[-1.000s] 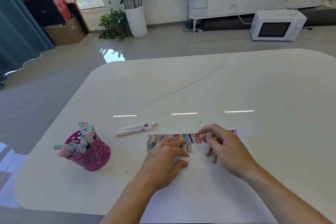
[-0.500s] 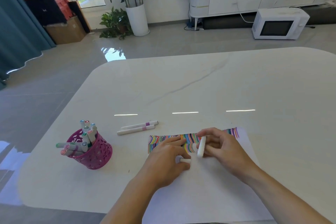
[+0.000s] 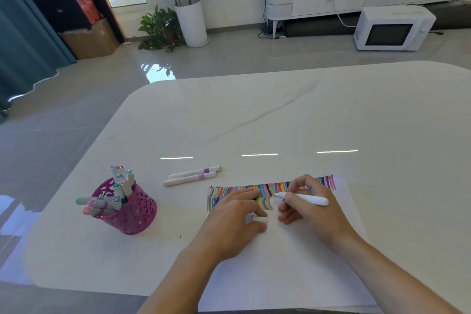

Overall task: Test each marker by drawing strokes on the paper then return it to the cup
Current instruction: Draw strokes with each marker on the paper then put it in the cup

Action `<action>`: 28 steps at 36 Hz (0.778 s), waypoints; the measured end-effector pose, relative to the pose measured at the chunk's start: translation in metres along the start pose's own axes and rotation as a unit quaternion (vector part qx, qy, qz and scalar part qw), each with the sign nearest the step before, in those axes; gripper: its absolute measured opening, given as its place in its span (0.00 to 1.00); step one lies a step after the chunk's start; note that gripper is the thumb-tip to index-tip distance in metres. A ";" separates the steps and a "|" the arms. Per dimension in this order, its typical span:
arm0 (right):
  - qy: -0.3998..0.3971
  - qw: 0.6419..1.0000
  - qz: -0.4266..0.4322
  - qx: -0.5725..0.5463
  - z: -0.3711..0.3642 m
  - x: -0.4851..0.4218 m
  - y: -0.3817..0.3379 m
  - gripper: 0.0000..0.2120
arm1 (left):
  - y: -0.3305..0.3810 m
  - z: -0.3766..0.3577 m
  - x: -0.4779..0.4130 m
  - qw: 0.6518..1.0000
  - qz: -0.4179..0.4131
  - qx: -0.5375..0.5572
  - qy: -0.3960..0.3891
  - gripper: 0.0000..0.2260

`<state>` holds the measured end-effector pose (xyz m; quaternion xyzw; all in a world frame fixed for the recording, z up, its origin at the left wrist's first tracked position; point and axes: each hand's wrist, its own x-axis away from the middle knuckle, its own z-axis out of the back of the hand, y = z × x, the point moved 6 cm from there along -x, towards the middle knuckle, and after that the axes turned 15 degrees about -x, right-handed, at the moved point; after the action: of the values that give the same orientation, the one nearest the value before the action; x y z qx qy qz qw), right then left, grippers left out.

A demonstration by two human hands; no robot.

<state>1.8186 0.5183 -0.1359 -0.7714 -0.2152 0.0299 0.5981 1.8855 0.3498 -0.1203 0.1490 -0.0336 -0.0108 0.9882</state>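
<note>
A white sheet of paper (image 3: 288, 262) lies on the table with bands of coloured strokes (image 3: 270, 190) along its far edge. My right hand (image 3: 305, 206) grips a white marker (image 3: 303, 198) lying nearly level, its tip pointing left at the strokes. My left hand (image 3: 234, 222) rests on the paper and pinches a small white cap (image 3: 259, 219) under its fingers. A magenta lattice cup (image 3: 127, 208) at the left holds several markers.
Two white markers with purple bands (image 3: 192, 176) lie on the white marble table (image 3: 280, 122) between the cup and the paper. The table's near edge runs just below the paper. Beyond the table are floor, plants and a microwave.
My right hand has turned the marker from upright to nearly level, tip to the left, and brought it over the strokes. My left hand still holds the cap on the paper.
</note>
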 end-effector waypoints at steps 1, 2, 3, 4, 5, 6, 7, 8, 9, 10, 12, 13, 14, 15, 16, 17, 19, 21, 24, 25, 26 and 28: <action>0.004 1.000 0.005 0.009 0.000 0.001 0.000 0.12 | 0.000 0.000 0.000 1.000 0.000 0.000 0.000 0.08; 0.008 1.000 0.008 0.018 0.000 0.001 -0.001 0.12 | 0.000 0.000 0.000 1.000 0.000 -0.001 0.000 0.08; 0.010 1.000 0.012 0.026 0.000 0.001 0.000 0.11 | 0.000 0.000 0.000 1.000 0.001 -0.001 0.000 0.08; 0.013 0.999 0.013 0.031 0.000 0.001 0.001 0.10 | 0.000 0.000 0.000 1.000 0.001 0.000 -0.001 0.08; 0.015 0.999 0.016 0.036 0.001 0.000 0.002 0.09 | 0.001 0.000 0.000 1.000 0.001 0.001 -0.001 0.08; 0.015 0.999 0.019 0.040 0.001 0.000 0.002 0.09 | 0.001 0.000 0.000 1.000 0.001 0.002 -0.002 0.08; 0.014 0.999 0.021 0.043 0.001 0.000 0.003 0.09 | 0.001 0.001 0.000 1.000 0.002 0.004 -0.002 0.08; 0.013 0.999 0.022 0.045 0.001 0.000 0.003 0.09 | 0.001 0.001 0.001 1.000 0.004 0.005 -0.003 0.08; 0.012 0.999 0.023 0.048 0.001 0.000 0.003 0.09 | 0.001 0.000 0.001 1.000 0.005 0.006 -0.005 0.08; 0.011 0.998 0.022 0.050 0.001 0.001 0.003 0.10 | 0.000 0.000 0.001 1.000 0.007 0.006 -0.008 0.08; 0.009 0.998 0.023 0.057 0.000 0.001 0.004 0.11 | 0.000 0.000 0.001 1.000 0.009 0.007 -0.011 0.08; 0.008 0.998 0.024 0.062 0.000 0.001 0.005 0.11 | 0.000 0.000 0.001 1.000 0.009 0.008 -0.012 0.08; 0.008 0.997 0.025 0.067 0.000 0.000 0.005 0.11 | 0.000 0.000 0.001 1.000 0.008 0.008 -0.011 0.09; 0.009 0.997 0.026 0.069 0.000 0.000 0.006 0.11 | 0.000 0.000 0.001 1.000 0.007 0.008 -0.011 0.09; 0.010 0.997 0.027 0.072 0.000 0.000 0.006 0.10 | 0.000 0.000 0.001 1.000 0.007 0.008 -0.010 0.09; 0.011 0.997 0.030 0.074 0.000 0.000 0.006 0.10 | 0.000 0.000 0.001 1.000 0.007 0.007 -0.009 0.09; 0.013 0.997 0.034 0.073 0.000 0.000 0.006 0.10 | 0.000 0.000 0.001 1.000 0.006 0.006 -0.006 0.09; 0.014 0.997 0.036 0.072 0.001 0.000 0.007 0.10 | 0.001 -0.001 0.001 1.000 0.005 0.005 -0.005 0.09; 0.015 0.996 0.036 0.077 0.001 -0.001 0.008 0.10 | 0.001 -0.001 0.001 1.000 0.004 0.001 -0.006 0.09; 0.014 0.996 0.036 0.079 0.001 -0.001 0.008 0.11 | 0.000 -0.001 0.001 1.000 0.005 0.001 -0.006 0.09; 0.013 0.996 0.035 0.081 0.001 -0.001 0.008 0.11 | 0.000 -0.001 0.001 1.000 0.006 0.002 -0.006 0.09; 0.007 0.996 0.031 0.084 0.000 -0.002 0.009 0.13 | 0.001 -0.001 0.001 1.000 0.005 0.003 -0.006 0.09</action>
<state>1.8198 0.5160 -0.1445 -0.7250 -0.1840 0.0604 0.6610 1.8865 0.3508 -0.1209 0.1517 -0.0398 -0.0066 0.9876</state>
